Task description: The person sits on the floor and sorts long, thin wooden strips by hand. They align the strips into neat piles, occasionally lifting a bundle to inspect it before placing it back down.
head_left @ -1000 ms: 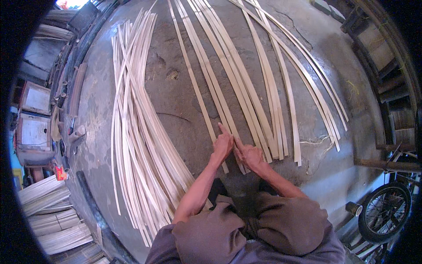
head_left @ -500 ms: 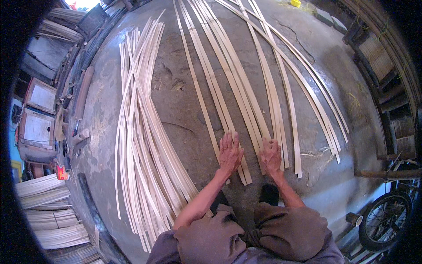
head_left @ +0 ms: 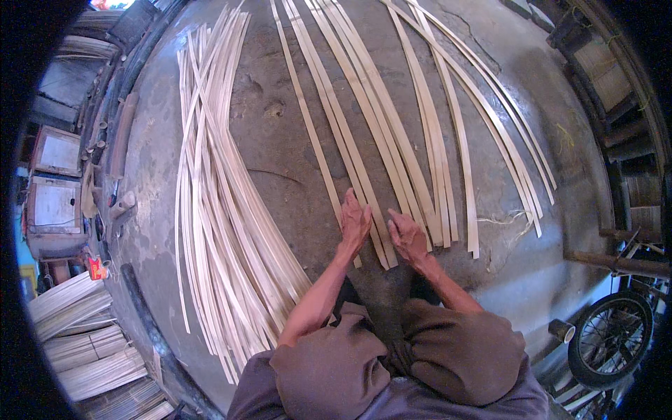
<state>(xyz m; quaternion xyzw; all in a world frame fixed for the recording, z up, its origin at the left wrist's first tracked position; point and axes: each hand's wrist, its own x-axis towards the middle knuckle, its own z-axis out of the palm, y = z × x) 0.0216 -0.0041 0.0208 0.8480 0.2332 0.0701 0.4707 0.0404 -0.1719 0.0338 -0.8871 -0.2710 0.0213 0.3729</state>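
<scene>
Long pale flat strips, probably split bamboo, lie spread lengthwise on the concrete floor before me. My left hand (head_left: 355,220) is turned on its side over the near part of a left-hand pair of strips (head_left: 344,147), its fingers stretched out. Just right of that pair is my right hand (head_left: 408,234), fingers partly bent and apart, over the near ends of the middle group of strips (head_left: 392,147). Neither hand grips anything that I can see; the undersides of both are hidden. Farther right, more strips (head_left: 458,168) fan out, some crossing at the far end.
A thick bundle of pale strips (head_left: 227,189) lies left, crossed near its far end. Stacked slat bundles (head_left: 87,343) and a dark pole (head_left: 150,329) are at lower left. A spoked wheel (head_left: 610,341) and a cut tube (head_left: 561,330) stand at lower right.
Both hands have drawn slightly toward me and turned from lying flat on the strips to sideways, palms more toward each other. The whole view has shifted a little; the strips keep their layout.
</scene>
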